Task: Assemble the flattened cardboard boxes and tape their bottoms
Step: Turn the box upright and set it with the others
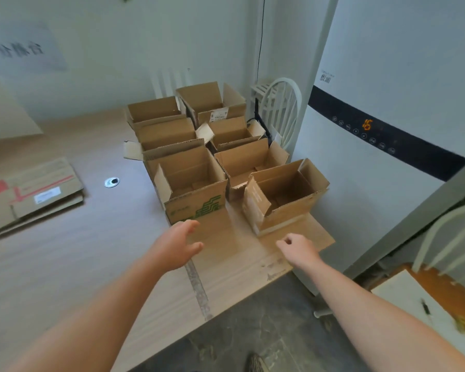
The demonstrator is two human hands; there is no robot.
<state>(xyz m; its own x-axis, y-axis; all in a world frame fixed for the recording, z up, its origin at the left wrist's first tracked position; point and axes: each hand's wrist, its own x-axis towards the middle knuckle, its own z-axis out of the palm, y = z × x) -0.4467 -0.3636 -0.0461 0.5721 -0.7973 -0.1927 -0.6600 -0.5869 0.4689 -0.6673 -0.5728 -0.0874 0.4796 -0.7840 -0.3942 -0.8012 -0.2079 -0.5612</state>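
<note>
Several assembled cardboard boxes stand open-topped in two rows at the table's right end. The nearest left one has green print; the nearest right one is plain brown. A stack of flattened boxes lies at the left of the table. My left hand hovers just in front of the green-printed box, fingers loosely spread, holding nothing. My right hand hovers in front of the plain box, its fingers loosely curled and empty. Neither hand touches a box.
The wooden table has a round cable hole and a strip of tape residue near its front. A tall white air conditioner stands to the right, white chairs behind and beside it, dark floor below.
</note>
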